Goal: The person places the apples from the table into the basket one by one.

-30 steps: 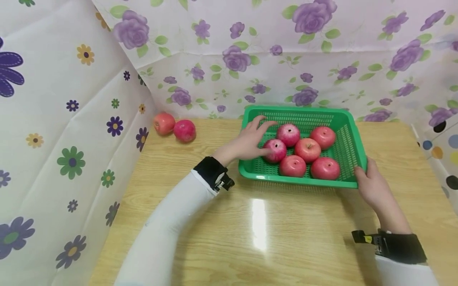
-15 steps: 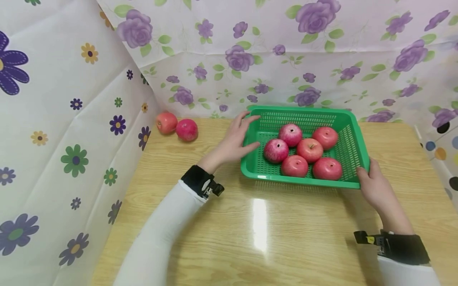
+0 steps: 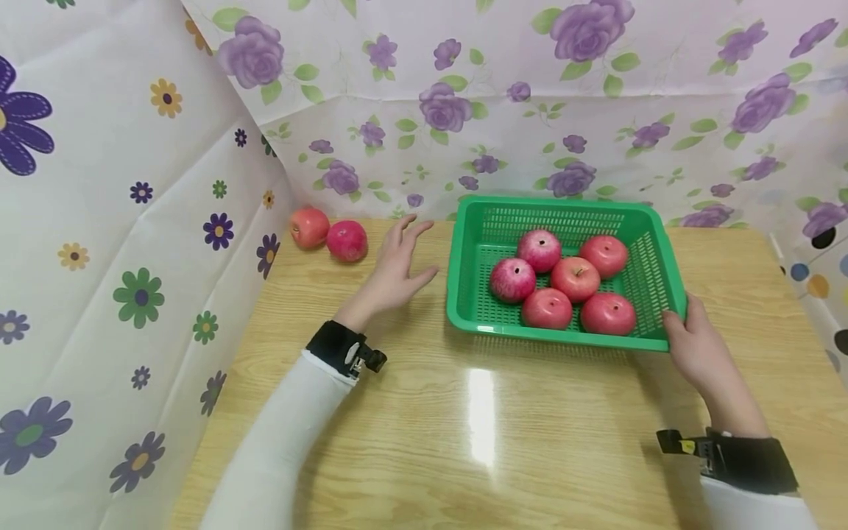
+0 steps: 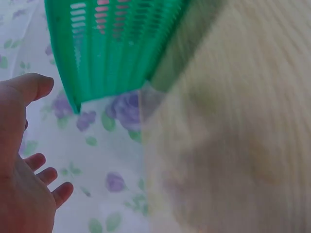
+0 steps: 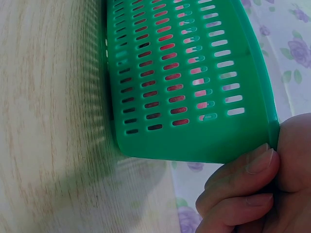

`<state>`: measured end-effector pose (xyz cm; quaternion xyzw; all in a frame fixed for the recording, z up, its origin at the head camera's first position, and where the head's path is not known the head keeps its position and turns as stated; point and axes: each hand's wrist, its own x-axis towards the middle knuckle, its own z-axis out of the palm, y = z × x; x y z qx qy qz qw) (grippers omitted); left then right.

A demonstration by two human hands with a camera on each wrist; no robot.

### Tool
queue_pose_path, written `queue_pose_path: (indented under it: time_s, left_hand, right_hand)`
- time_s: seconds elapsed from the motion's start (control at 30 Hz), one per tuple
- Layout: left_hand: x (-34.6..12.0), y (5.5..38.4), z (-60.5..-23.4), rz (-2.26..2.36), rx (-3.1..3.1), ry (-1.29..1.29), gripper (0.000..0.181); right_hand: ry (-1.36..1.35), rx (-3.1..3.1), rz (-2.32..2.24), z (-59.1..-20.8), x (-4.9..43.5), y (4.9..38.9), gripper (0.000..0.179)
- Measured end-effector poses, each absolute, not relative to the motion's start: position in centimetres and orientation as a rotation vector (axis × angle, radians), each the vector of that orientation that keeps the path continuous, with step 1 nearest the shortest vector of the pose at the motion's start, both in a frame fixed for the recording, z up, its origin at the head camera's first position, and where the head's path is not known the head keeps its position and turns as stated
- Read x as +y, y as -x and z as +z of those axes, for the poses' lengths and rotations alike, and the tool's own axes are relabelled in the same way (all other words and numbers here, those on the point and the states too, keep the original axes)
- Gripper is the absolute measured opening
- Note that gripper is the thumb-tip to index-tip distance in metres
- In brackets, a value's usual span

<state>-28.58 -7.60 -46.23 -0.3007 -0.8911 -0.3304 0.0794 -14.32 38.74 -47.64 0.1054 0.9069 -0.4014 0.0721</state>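
Note:
My right hand (image 3: 698, 350) grips the near right corner of a green slotted plastic basket (image 3: 563, 336), thumb over the rim and fingers curled under it, as the right wrist view shows. Inside lie several red fruits: apples such as the one with a stem (image 3: 575, 280), and two darker, speckled ones (image 3: 513, 280) at the left. My left hand (image 3: 391, 272) hovers over the table between the basket and two fruits, its fingers spread and holding nothing. Of those two, a paler red apple (image 3: 309, 227) touches a deep pink fruit (image 3: 347, 241).
The wood-grain table (image 3: 397, 412) runs back to a wall covering with purple flowers (image 3: 444, 107). Another flowered covering (image 3: 172, 294) closes off the left side, and a dotted one (image 3: 821, 287) stands at the right.
My left hand has drawn out of the basket and moved left, away from the dark speckled fruit and past the rim. The right hand has kept its hold on the basket.

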Motion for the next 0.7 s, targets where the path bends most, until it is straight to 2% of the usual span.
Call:
queue_pose_path:
  time_s: [0.4,0.7]
  left_hand:
    - [-11.4,28.9,-48.8,-0.948,-2.744,0.652,0.074]
    - [-15.3,31.0,-49.1,-0.744,-2.704,0.4,0.075]
  right_hand:
    - [-0.322,2.741,-1.205,-47.7,38.8,14.1,0.07]
    - [-0.329,2.733,-1.203,-47.6,38.7,14.2,0.069]
